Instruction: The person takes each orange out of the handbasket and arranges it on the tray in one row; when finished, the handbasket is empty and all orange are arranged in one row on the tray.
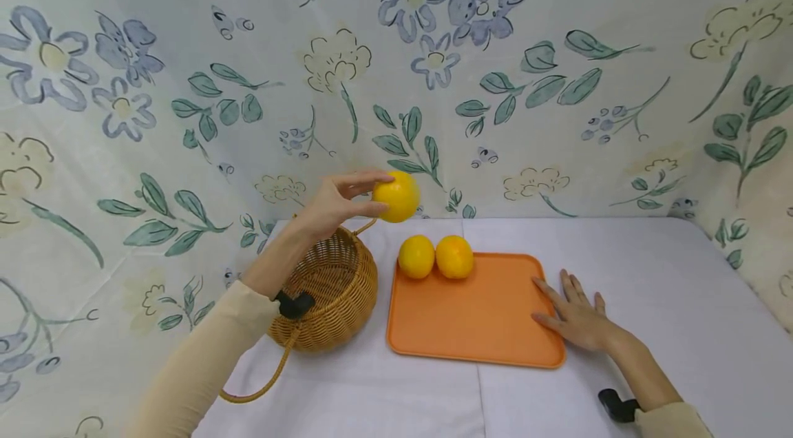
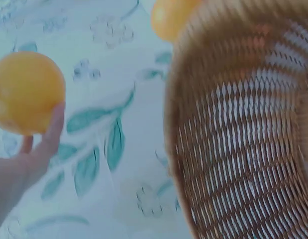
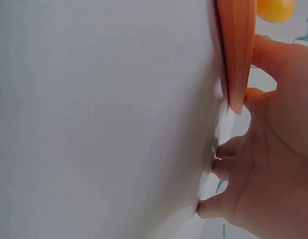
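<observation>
Between its thumb and fingers my left hand (image 1: 343, 202) holds a yellow-orange orange (image 1: 399, 197), raised beyond the far rim of a wicker basket (image 1: 354, 310). The left wrist view shows that held orange (image 2: 29, 92) apart from the basket's woven side (image 2: 233, 144). Two more oranges, one yellower (image 1: 416, 257) and one deeper in colour (image 1: 455, 257), sit side by side at the far left corner of an orange tray (image 1: 477, 321). My right hand (image 1: 579, 321) lies spread at the tray's right edge, thumb and index finger over the rim, other fingertips touching the tablecloth.
The basket stands left of the tray, its rope-like handle (image 1: 260, 393) hanging out toward the near side. A white cloth (image 1: 650, 266) covers the table. Behind it hangs a floral curtain (image 1: 526, 128).
</observation>
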`<state>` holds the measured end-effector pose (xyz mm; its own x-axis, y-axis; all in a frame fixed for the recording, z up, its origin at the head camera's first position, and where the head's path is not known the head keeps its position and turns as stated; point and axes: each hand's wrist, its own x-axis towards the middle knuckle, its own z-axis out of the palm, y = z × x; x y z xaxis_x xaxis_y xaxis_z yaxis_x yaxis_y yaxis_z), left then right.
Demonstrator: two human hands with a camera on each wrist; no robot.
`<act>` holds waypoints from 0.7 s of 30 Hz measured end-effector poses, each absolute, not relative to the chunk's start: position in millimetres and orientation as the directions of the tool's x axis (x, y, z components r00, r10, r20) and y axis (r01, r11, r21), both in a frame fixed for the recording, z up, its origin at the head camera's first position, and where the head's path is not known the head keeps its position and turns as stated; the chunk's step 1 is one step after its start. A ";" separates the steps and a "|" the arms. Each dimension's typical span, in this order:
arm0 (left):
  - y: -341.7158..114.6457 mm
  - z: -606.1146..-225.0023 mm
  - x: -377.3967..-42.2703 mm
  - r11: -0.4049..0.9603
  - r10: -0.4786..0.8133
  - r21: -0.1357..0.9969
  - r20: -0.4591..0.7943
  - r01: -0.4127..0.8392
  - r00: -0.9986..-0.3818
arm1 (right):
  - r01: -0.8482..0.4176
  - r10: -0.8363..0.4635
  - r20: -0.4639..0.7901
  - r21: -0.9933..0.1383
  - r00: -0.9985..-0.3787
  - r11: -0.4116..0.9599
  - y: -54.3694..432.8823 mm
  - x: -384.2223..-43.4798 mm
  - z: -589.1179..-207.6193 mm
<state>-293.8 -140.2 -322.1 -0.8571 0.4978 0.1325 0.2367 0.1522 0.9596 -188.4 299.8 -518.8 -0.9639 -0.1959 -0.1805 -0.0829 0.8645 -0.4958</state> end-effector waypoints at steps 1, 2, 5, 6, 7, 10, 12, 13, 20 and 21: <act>-129.8 -323.6 -292.2 0.160 0.505 0.958 0.128 0.238 -0.854 | -0.083 -0.197 -0.177 -0.503 -0.964 0.860 300.1 -188.4 -519.9; -119.0 -325.7 -290.8 0.176 0.509 0.956 0.115 0.234 -0.853 | -0.086 -0.199 -0.172 -0.509 -0.965 0.856 301.0 -188.7 -521.8; -84.9 -337.4 -288.3 0.207 0.527 0.958 0.062 0.198 -0.847 | -0.097 -0.202 -0.140 -0.538 -0.969 0.837 304.6 -189.2 -529.8; -73.3 -342.5 -287.9 0.221 0.533 0.957 0.041 0.186 -0.845 | -0.102 -0.207 -0.130 -0.551 -0.970 0.828 305.7 -189.2 -531.6; -61.9 -347.9 -287.7 0.243 0.532 0.955 0.017 0.171 -0.847 | -0.094 -0.199 -0.131 -0.555 -0.971 0.827 306.8 -190.0 -534.1; -29.8 -366.0 -288.2 0.269 0.533 0.956 -0.047 0.117 -0.845 | -0.080 -0.188 -0.140 -0.558 -0.972 0.826 307.3 -191.4 -535.4; -10.8 -377.3 -288.2 0.274 0.527 0.958 -0.076 0.085 -0.846 | -0.071 -0.182 -0.153 -0.545 -0.971 0.835 306.2 -192.2 -534.8; -2.1 -382.2 -287.7 0.277 0.520 0.958 -0.087 0.071 -0.850 | -0.065 -0.178 -0.162 -0.536 -0.971 0.842 305.3 -192.4 -533.8; 54.2 -411.6 -280.0 0.286 0.468 0.958 -0.107 0.036 -0.877 | -0.053 -0.178 -0.213 -0.489 -0.961 0.871 301.2 -190.7 -521.8; 61.6 -415.5 -278.4 0.293 0.453 0.956 -0.114 0.027 -0.884 | -0.053 -0.178 -0.214 -0.488 -0.961 0.871 301.1 -190.7 -521.0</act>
<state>-278.4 61.6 -415.5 -0.8842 0.4531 -0.1139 0.0270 0.2931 0.9557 -190.7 301.1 -521.0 -0.9606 -0.1779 -0.2136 -0.0528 0.8712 -0.4881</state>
